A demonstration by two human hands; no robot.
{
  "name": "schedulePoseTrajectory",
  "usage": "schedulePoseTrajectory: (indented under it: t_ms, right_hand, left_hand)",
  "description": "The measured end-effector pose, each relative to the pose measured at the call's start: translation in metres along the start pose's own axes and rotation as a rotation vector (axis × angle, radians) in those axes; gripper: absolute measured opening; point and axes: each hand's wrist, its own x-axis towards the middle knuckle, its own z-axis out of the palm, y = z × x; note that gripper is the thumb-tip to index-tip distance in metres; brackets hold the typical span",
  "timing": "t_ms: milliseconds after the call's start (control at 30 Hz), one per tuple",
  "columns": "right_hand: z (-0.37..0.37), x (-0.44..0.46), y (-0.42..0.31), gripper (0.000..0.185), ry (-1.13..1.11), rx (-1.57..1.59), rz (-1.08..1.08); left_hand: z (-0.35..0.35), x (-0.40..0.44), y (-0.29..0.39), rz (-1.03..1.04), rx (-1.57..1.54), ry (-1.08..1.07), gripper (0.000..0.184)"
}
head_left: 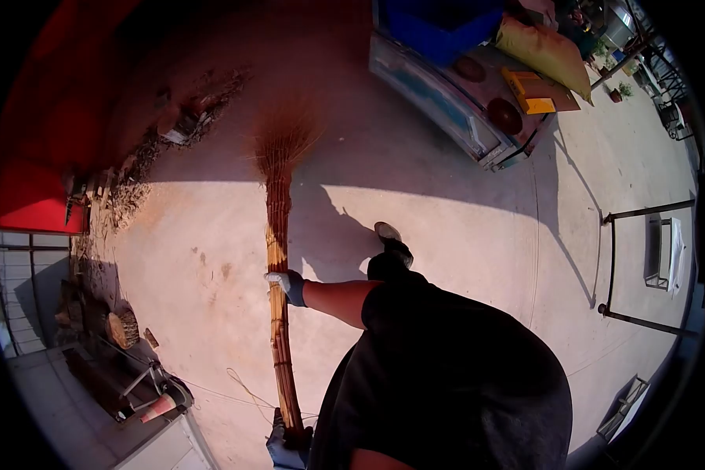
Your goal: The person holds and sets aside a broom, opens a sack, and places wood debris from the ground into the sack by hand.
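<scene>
A long broom of bundled thin stalks [276,235] runs up the middle of the view, its bushy bristles blurred in the dark shade. My right hand [277,280], in a white glove with a dark blue cuff, is closed around the stalks about midway along. The broom's narrow end lies low in the view, over a dark blue object [284,452] that I cannot make out. Of my left arm only a bit of bare skin [377,460] shows at the bottom edge; its hand is not visible.
Debris and wood chips [129,196] lie along the left. Cut logs [123,329] and a small machine [164,392] stand lower left. Upper right, a low table [439,94] bears a blue crate [442,30]. Metal frames [611,266] stand right. My shoe [387,232] is on the concrete.
</scene>
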Motion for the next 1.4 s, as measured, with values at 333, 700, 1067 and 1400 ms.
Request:
schedulePoseTrajectory:
  t_ms: [333, 700, 1067, 1400]
  right_hand:
    - [-0.125, -0.001, -0.096, 0.042, 0.118, 0.457, 0.199]
    - [-0.071, 0.121, -0.283, 0.025, 0.462, 0.360, -0.168]
    - [0.128, 0.217, -0.374, 0.026, 0.197, -0.189, 0.081]
    - [0.134, 0.317, -0.536, 0.035, 0.241, 0.186, 0.026]
  left_hand:
    - [0.106, 0.069, 0.104, 1.001, 1.867, 0.018, 0.052]
    - [0.312, 0.106, 0.201, 0.810, 1.714, -0.020, 0.065]
    - [0.357, 0.119, 0.251, 0.624, 1.032, 0.163, 0.057]
    - [0.372, 0.315, 0.380, 1.073, 1.483, 0.136, 0.056]
